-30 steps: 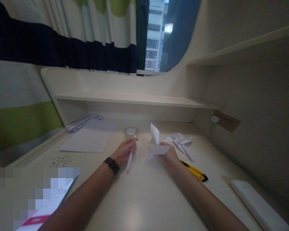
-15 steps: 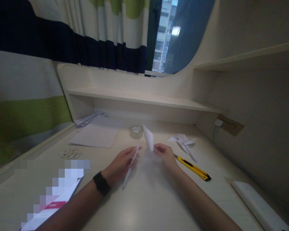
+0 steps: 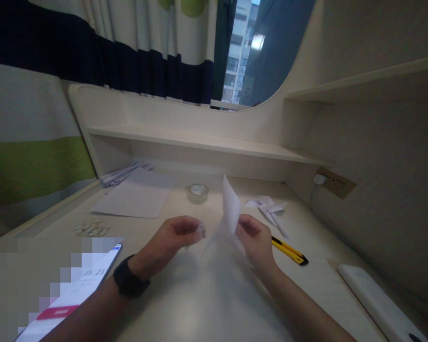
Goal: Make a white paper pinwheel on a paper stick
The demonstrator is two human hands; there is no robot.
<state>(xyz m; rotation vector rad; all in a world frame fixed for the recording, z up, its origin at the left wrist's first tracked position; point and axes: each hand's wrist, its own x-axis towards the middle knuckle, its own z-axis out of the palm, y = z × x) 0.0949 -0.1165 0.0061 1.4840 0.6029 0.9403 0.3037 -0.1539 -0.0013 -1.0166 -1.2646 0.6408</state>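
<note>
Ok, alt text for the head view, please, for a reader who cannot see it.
Two bare hands meet over a pale desk: the right hand pinches a folded white paper piece, the left hand closes on something small and blurred. Behind lie a tape roll, a paper pinwheel and a yellow utility knife.

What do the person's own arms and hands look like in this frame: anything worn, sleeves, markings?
Both forearms are bare, with no sleeves in view. The left hand has a black band, apparently a watch, around its wrist. The right hand wears nothing on hand or wrist. No gloves, rings or markings can be made out on the fingers, though the picture is soft.
</note>
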